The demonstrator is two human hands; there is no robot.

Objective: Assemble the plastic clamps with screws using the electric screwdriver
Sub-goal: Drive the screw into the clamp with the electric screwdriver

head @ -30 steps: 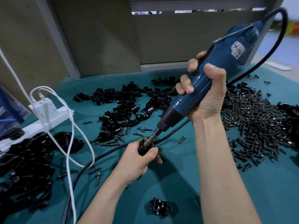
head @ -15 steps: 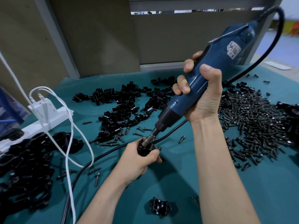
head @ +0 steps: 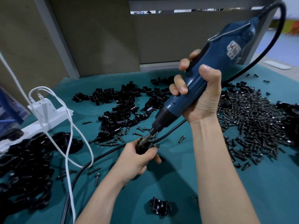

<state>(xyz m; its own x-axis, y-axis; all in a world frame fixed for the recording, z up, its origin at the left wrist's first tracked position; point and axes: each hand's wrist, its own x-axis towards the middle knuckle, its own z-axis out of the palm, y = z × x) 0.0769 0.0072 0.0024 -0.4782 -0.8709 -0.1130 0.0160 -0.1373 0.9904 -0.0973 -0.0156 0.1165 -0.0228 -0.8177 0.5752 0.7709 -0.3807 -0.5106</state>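
**Screwdriver bit down on the hand-held clamp**

Head view: the electric screwdriver (head: 196, 81) is tilted, its long axis running from upper right to lower left. The corded tail is high at the right and the bit (head: 148, 136) points down-left toward the person. The right hand (head: 202, 102) has its grip wrapped round the blue barrel at mid-length, with the fingers curled over the far side and the thumb up along the near side. The black nose and bit stick out below the grip, and the labelled rear body rises above it.

The bit tip meets the top of a black plastic clamp (head: 144, 147). The left hand (head: 134, 160) grips this clamp with fingers and thumb closed round it – the clamp stands out of the top of that grip, close above the bench (head: 267, 183). I cannot tell whether it touches the teal surface.

A heap of loose clamps (head: 123, 107) lies beyond the hands, and a broad pile of screws (head: 252, 123) lies to the right. More black clamps (head: 24, 167) are piled at the left edge, beside a white power strip (head: 48, 113) and its white cable (head: 71, 143). The screwdriver's black cord (head: 105, 154) crosses the bench under the hands. One single clamp (head: 159, 207) lies near the bottom edge, between the forearms.
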